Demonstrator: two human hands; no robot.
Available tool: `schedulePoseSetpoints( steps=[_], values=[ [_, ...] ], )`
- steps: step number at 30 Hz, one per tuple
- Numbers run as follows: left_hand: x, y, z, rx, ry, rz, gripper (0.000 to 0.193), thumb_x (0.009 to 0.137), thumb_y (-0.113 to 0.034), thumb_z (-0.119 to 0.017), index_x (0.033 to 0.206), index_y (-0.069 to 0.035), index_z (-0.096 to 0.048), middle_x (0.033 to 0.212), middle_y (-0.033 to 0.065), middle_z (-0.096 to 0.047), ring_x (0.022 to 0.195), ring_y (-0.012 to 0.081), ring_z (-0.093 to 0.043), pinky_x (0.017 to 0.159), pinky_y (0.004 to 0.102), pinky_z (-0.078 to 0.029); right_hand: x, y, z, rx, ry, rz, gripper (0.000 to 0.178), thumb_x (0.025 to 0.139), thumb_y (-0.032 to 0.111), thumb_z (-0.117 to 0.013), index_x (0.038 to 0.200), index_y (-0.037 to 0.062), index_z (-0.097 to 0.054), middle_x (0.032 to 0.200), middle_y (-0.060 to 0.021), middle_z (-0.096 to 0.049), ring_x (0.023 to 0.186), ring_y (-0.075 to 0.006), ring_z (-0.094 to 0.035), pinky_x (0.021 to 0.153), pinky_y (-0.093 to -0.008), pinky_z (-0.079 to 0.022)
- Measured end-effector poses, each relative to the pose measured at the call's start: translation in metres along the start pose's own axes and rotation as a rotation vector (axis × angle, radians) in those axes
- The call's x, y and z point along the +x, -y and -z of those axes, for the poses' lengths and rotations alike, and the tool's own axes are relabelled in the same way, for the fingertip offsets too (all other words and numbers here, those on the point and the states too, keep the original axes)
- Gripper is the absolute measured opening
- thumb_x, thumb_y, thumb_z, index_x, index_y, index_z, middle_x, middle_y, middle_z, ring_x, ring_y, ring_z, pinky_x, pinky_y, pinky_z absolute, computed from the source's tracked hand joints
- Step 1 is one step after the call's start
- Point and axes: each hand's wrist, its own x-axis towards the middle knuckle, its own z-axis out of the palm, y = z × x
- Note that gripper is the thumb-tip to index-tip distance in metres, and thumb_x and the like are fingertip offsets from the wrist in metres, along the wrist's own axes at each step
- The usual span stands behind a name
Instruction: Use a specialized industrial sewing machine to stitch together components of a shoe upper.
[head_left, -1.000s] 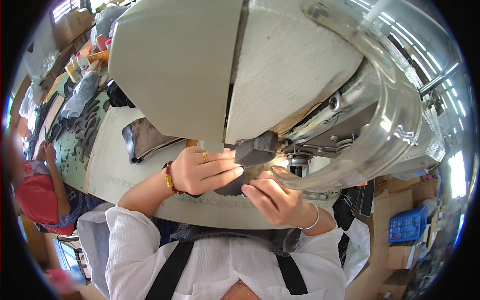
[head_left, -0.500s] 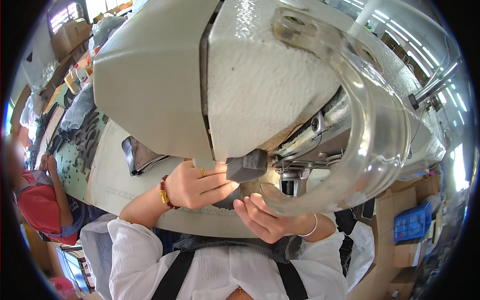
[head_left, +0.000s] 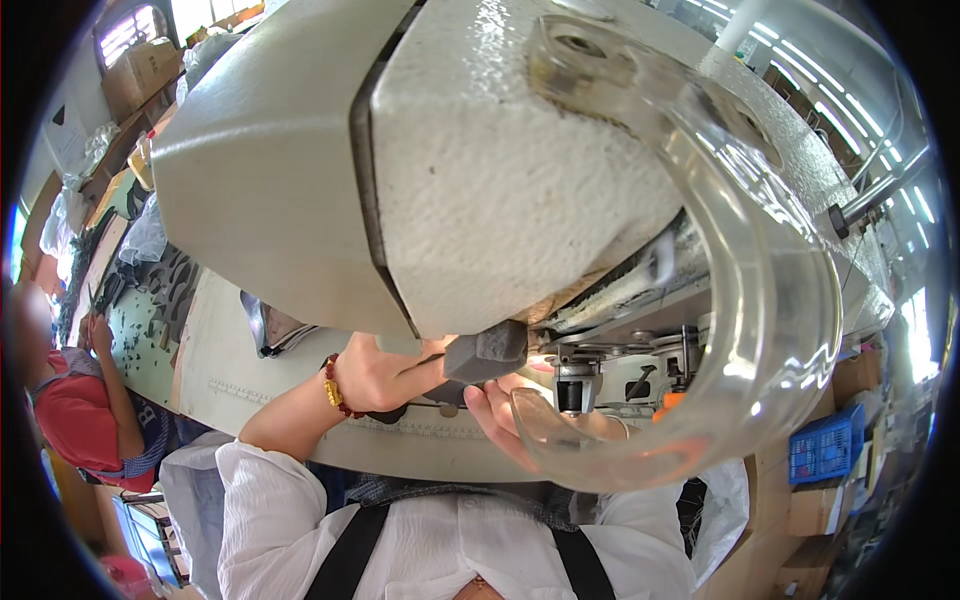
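Observation:
A pale sewing machine [head_left: 520,180] fills the space in front of me, with a grey foam block [head_left: 487,352] at the lower edge of its head. My left hand [head_left: 378,375] is closed beside that block, and its fingertips are hidden behind it. A dark piece of material [head_left: 400,412] shows under this hand. My right hand [head_left: 508,420] lies close by, under the machine head. Its fingers are bent and bunched together, partly seen through the curved clear guard [head_left: 700,440]. What either hand grips is hidden.
A dark folded piece [head_left: 272,328] lies on the pale table [head_left: 225,345] left of the machine. Further left, a person in red [head_left: 85,410] works at a green table [head_left: 145,330] with dark cut pieces. A blue basket [head_left: 826,445] stands at the right.
My right hand has moved forward, deeper under the machine head. My left hand has shifted slightly, its fingers now more hidden by the machine. An orange part has come into sight behind the guard.

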Motion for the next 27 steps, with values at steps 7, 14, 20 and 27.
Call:
schedulePoseSetpoints(
  steps=[7, 14, 20, 27],
  values=[
    [-0.009, 0.011, -0.013, 0.044, -0.074, 0.087, 0.021, 0.077, 0.001, -0.079, 0.096, -0.004, -0.077, 0.101, 0.0133, -0.075, 0.091, 0.0318, -0.073, 0.076, 0.0431, -0.060, -0.008, 0.033, -0.028, -0.400, 0.160, 0.408, 0.035, 0.079, 0.007, -0.066, 0.110, -0.0030, -0.075, 0.103, -0.0076, -0.075, 0.093, -0.0180, -0.071, 0.083, -0.0318, -0.064],
    [0.010, -0.005, 0.009, 0.363, -0.115, -0.099, 0.021, 0.075, 0.002, -0.080, 0.095, -0.006, -0.076, 0.100, 0.0122, -0.075, 0.092, 0.0303, -0.072, 0.076, 0.0427, -0.059, -0.019, 0.044, -0.038, -0.646, 0.156, 0.283, 0.034, 0.085, 0.010, -0.066, 0.115, -0.0021, -0.075, 0.112, -0.0083, -0.075, 0.103, -0.0200, -0.073, 0.089, -0.0334, -0.064],
    [0.022, -0.011, 0.012, 0.345, -0.225, -0.246, 0.026, 0.065, 0.000, -0.076, 0.090, -0.007, -0.076, 0.099, 0.0073, -0.075, 0.084, 0.0247, -0.070, 0.068, 0.0365, -0.056, -0.030, 0.049, -0.045, -0.402, 0.100, 0.053, 0.031, 0.087, 0.003, -0.066, 0.116, -0.0040, -0.074, 0.122, -0.0115, -0.073, 0.111, -0.0213, -0.074, 0.097, -0.0324, -0.063],
    [0.025, -0.009, 0.013, 0.388, -0.292, -0.348, 0.024, 0.061, -0.005, -0.074, 0.085, -0.008, -0.074, 0.099, 0.0055, -0.075, 0.082, 0.0201, -0.070, 0.065, 0.0335, -0.054, -0.048, 0.082, -0.071, -0.313, 0.119, -0.010, 0.027, 0.088, 0.004, -0.069, 0.114, 0.0020, -0.076, 0.118, -0.0062, -0.074, 0.110, -0.0185, -0.073, 0.093, -0.0315, -0.065]
  ],
)
